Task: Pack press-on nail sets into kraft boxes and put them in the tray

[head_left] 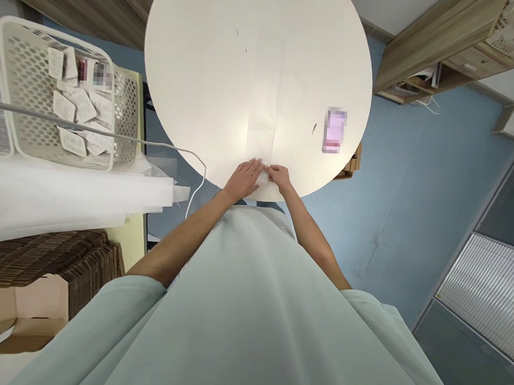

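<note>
A long, thin, whitish translucent sheet (263,112) lies flat, running away from me along the middle of the round white table (195,57). My left hand (243,179) rests flat at the sheet's near end, its fingers stretched out towards the right. Just beside it, my right hand (278,175) has its fingers curled and pinched together on the sheet's near right edge. The fingertips of both hands almost meet. What exactly lies between the right fingertips is too small to see clearly.
A blurred pinkish phone-shaped item (335,130) lies on the table's right. Left of the table are a white perforated basket (30,88) of small packets, a grey cable (156,143), stacked white sheets (76,197) and folded cardboard boxes (85,264). A wooden cabinet (437,47) stands right.
</note>
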The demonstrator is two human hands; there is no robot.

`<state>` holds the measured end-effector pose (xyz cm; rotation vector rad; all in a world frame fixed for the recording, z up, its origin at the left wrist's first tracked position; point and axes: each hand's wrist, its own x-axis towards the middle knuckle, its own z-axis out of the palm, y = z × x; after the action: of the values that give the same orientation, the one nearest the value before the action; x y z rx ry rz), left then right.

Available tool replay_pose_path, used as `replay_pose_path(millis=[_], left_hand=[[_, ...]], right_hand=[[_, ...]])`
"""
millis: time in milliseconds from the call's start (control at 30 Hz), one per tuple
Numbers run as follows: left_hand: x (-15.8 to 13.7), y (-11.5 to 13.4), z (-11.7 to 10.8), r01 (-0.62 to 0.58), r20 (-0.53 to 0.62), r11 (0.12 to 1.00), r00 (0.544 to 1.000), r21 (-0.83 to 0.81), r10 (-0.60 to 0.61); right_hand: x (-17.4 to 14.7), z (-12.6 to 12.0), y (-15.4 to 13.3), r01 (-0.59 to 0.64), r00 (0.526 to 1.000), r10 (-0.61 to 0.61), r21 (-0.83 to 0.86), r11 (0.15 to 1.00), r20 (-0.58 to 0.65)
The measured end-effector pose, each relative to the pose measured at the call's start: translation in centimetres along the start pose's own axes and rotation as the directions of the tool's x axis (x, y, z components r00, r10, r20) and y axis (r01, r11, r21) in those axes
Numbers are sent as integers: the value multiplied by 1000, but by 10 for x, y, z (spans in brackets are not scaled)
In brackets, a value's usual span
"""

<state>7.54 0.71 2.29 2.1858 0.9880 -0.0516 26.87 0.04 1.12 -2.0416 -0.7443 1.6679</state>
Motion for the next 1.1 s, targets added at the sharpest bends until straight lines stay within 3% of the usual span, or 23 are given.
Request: replay_pose_path(millis=[100,167,233,300,367,433,500,833,967,1100], left_hand=[[2,3,4,23,-10,1000,1000,-8,-23],[4,4,5,36,-14,999,999,-21,-36],[5,5,3,44,-24,999,999,-31,-45],[6,6,1,43,-34,998,998,-40,-44],[8,6,-1,37,-36,998,999,-54,-39],[9,6,-3,41,-30,996,999,-73,-43],[10,4,-4,65,-26,993,997,-102,-68],[8,-2,-11,236,-55,915,962,-329,-268],[10,-4,-13,369,-52,829,902,-420,-428],[15,-11,-11,462,-44,746,837,-481,-546]], right_hand=[[-8,-5,4,-26,999,24,64,998,41],[-15,-10,6,-6,1000,7,-33,999,21],[-23,-15,7,83,996,-90,-218,972,-25],[-31,-19,8,237,966,-256,-419,877,11],[-36,-21,8,406,909,-385,-548,732,159],[-37,-21,8,524,849,-426,-591,613,311],[-34,-22,9,565,823,-434,-601,566,366],[-6,-31,13,506,862,-419,-540,673,285],[2,-28,8,492,869,-439,-486,722,228],[8,-24,-1,418,906,-397,-464,781,146]])
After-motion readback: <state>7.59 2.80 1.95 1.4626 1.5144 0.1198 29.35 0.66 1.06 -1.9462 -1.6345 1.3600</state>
